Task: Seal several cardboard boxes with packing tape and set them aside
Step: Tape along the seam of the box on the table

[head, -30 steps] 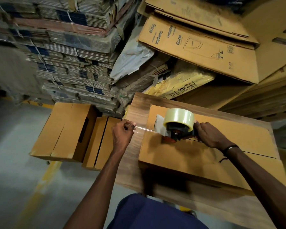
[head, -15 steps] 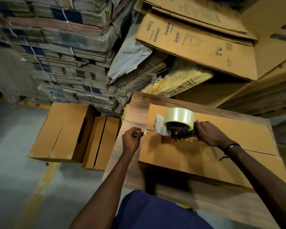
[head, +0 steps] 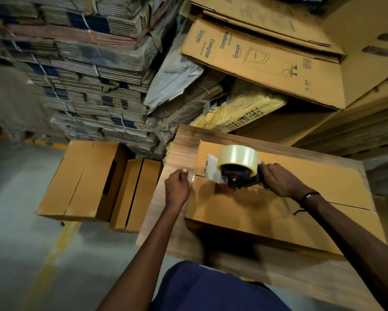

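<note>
At frame centre, left hand (head: pixel 177 187) pinches the tape end (head: pixel 192 178) while right hand (head: pixel 280 181) grips the dispenser (head: pixel 235 173); ideally, anchor firmly, then pull straight along the box's seam (head: pixel 336 202).

The right hand (head: pixel 282 179) covers the handle of the tape gun (head: pixel 235 173). The tape gun hides part of the seam on the box (head: pixel 267 212). The near side of the box is dark and blurry. The table (head: pixel 184 144) runs off the bottom edge.
</note>
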`<action>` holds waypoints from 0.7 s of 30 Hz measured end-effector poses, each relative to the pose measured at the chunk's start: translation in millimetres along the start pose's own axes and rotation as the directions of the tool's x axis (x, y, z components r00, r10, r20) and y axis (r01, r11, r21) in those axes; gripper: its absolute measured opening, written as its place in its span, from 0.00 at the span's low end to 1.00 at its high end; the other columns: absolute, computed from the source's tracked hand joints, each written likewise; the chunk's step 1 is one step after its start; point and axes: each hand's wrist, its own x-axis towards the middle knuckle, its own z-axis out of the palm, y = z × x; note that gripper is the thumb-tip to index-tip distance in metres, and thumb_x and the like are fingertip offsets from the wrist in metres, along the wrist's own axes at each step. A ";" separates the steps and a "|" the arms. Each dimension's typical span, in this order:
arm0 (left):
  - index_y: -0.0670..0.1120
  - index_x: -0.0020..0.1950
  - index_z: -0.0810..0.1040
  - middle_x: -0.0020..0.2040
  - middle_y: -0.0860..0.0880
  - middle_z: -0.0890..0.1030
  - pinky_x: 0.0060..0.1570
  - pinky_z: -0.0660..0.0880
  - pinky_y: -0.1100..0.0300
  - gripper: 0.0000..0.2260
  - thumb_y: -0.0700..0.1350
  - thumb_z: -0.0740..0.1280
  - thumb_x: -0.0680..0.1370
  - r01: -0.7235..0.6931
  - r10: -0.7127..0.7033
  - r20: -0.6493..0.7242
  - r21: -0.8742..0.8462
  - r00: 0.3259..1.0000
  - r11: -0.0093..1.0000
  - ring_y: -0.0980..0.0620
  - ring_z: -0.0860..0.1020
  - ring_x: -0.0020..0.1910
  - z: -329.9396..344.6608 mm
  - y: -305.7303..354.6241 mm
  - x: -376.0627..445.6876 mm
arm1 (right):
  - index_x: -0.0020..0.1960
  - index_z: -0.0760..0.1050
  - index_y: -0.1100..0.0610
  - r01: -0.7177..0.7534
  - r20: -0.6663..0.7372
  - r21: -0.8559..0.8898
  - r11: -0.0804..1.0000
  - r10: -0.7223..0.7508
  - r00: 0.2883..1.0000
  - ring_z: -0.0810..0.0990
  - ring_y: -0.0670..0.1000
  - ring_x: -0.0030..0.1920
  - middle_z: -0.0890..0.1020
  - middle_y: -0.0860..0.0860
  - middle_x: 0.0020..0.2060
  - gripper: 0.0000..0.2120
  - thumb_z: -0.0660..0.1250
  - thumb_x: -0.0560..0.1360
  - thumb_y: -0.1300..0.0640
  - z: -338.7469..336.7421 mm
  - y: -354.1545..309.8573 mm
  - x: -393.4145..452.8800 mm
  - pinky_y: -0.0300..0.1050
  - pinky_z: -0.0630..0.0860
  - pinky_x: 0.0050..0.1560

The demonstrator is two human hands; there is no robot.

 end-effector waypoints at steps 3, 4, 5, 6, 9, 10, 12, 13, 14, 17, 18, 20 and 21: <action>0.46 0.45 0.82 0.43 0.47 0.83 0.43 0.70 0.52 0.23 0.60 0.57 0.86 0.011 -0.020 0.080 0.110 0.997 0.994 0.44 0.79 0.45 14.4 21.2 -6.0 | 0.35 0.75 0.59 -0.002 -0.010 -0.056 0.998 0.002 1.000 0.76 0.57 0.30 0.78 0.56 0.28 0.44 0.36 0.79 0.26 1.1 -0.3 -0.3 0.58 0.76 0.37; 0.46 0.48 0.82 0.46 0.45 0.84 0.44 0.72 0.51 0.22 0.60 0.57 0.85 0.042 -0.049 0.052 0.137 0.997 0.990 0.42 0.79 0.48 20.9 24.2 -6.9 | 0.35 0.74 0.58 -0.006 -0.015 -0.077 0.997 0.005 1.000 0.75 0.57 0.30 0.77 0.57 0.28 0.44 0.35 0.79 0.27 0.9 -0.7 0.1 0.58 0.76 0.38; 0.46 0.51 0.83 0.50 0.43 0.84 0.46 0.74 0.50 0.20 0.59 0.59 0.85 0.076 -0.079 0.011 0.170 0.997 0.983 0.39 0.80 0.51 25.7 27.3 -9.3 | 0.34 0.74 0.58 -0.007 -0.021 -0.091 0.996 0.005 1.000 0.75 0.56 0.29 0.77 0.57 0.28 0.43 0.35 0.80 0.28 0.3 -1.5 0.6 0.58 0.76 0.38; 0.45 0.54 0.82 0.52 0.42 0.83 0.47 0.74 0.49 0.16 0.55 0.62 0.84 0.096 -0.092 -0.030 0.212 0.995 0.972 0.38 0.80 0.53 28.8 30.2 -12.3 | 0.33 0.74 0.57 -0.010 -0.022 -0.095 0.995 0.007 1.000 0.75 0.56 0.29 0.77 0.56 0.28 0.43 0.35 0.81 0.28 0.1 -2.0 2.0 0.58 0.77 0.39; 0.44 0.54 0.81 0.52 0.40 0.83 0.46 0.72 0.49 0.10 0.49 0.64 0.83 0.063 -0.037 -0.096 0.283 0.995 0.957 0.35 0.80 0.52 34.1 32.2 -24.6 | 0.34 0.75 0.57 -0.006 -0.008 -0.078 0.997 0.006 1.000 0.76 0.56 0.30 0.78 0.56 0.28 0.43 0.36 0.81 0.29 -1.4 -1.4 1.6 0.58 0.77 0.40; 0.43 0.54 0.81 0.51 0.39 0.83 0.45 0.72 0.49 0.11 0.49 0.64 0.84 0.048 -0.017 -0.111 0.288 0.994 0.957 0.35 0.80 0.51 34.2 32.6 -27.9 | 0.34 0.74 0.57 0.001 -0.008 -0.071 0.997 -0.001 1.000 0.76 0.56 0.30 0.78 0.55 0.28 0.43 0.36 0.81 0.29 -1.4 -0.7 -0.3 0.57 0.77 0.39; 0.44 0.53 0.81 0.50 0.39 0.83 0.44 0.71 0.49 0.13 0.51 0.61 0.85 0.042 -0.002 -0.138 0.290 0.990 0.956 0.34 0.80 0.51 34.1 32.3 -29.7 | 0.34 0.74 0.57 0.012 -0.009 -0.059 0.998 -0.012 1.000 0.75 0.56 0.29 0.77 0.55 0.27 0.42 0.36 0.81 0.28 -1.3 3.5 -6.6 0.57 0.77 0.37; 0.44 0.54 0.81 0.50 0.39 0.83 0.44 0.71 0.49 0.15 0.53 0.61 0.85 0.045 -0.001 -0.148 0.292 0.989 0.955 0.35 0.80 0.51 35.0 31.1 -28.4 | 0.34 0.74 0.57 0.017 -0.010 -0.060 0.998 -0.018 1.000 0.75 0.56 0.29 0.77 0.55 0.27 0.43 0.36 0.80 0.28 -2.5 9.0 -10.4 0.57 0.76 0.37; 0.45 0.56 0.82 0.51 0.40 0.83 0.44 0.71 0.49 0.16 0.55 0.61 0.85 0.043 0.004 -0.158 0.297 0.987 0.954 0.35 0.80 0.52 35.7 30.6 -27.8 | 0.34 0.74 0.57 0.019 -0.012 -0.068 0.998 -0.020 1.000 0.75 0.55 0.30 0.77 0.54 0.27 0.43 0.35 0.80 0.27 -5.0 17.8 -14.8 0.56 0.76 0.37; 0.45 0.60 0.82 0.53 0.40 0.84 0.44 0.71 0.50 0.19 0.59 0.62 0.84 0.046 0.011 -0.185 0.302 0.983 0.952 0.36 0.81 0.53 35.3 29.3 -27.5 | 0.36 0.75 0.56 -0.013 -0.003 -0.096 0.995 0.013 1.000 0.78 0.54 0.33 0.80 0.54 0.30 0.45 0.33 0.78 0.25 -19.8 57.7 -33.2 0.56 0.76 0.40; 0.45 0.60 0.82 0.53 0.40 0.84 0.44 0.71 0.51 0.19 0.59 0.62 0.84 0.046 0.013 -0.193 0.299 0.981 0.953 0.36 0.81 0.53 35.5 29.0 -27.6 | 0.37 0.75 0.55 -0.031 -0.003 -0.110 0.993 0.031 1.000 0.78 0.54 0.34 0.80 0.55 0.31 0.45 0.32 0.77 0.24 -27.4 72.4 -41.6 0.56 0.76 0.41; 0.45 0.63 0.81 0.54 0.40 0.84 0.45 0.72 0.49 0.18 0.58 0.62 0.84 0.045 0.015 -0.190 0.306 0.982 0.951 0.35 0.81 0.55 36.8 33.3 -30.1 | 0.39 0.76 0.55 -0.067 -0.003 -0.106 0.992 0.067 0.998 0.78 0.54 0.34 0.81 0.54 0.31 0.45 0.32 0.76 0.24 -42.3 100.6 -61.7 0.55 0.77 0.41; 0.45 0.66 0.79 0.56 0.39 0.83 0.48 0.74 0.48 0.18 0.57 0.62 0.85 0.037 0.025 -0.187 0.320 0.982 0.947 0.35 0.81 0.57 37.2 35.0 -30.2 | 0.39 0.77 0.55 -0.081 -0.007 -0.083 0.993 0.080 0.997 0.79 0.52 0.32 0.81 0.53 0.30 0.45 0.33 0.76 0.25 -47.9 110.4 -70.1 0.52 0.76 0.39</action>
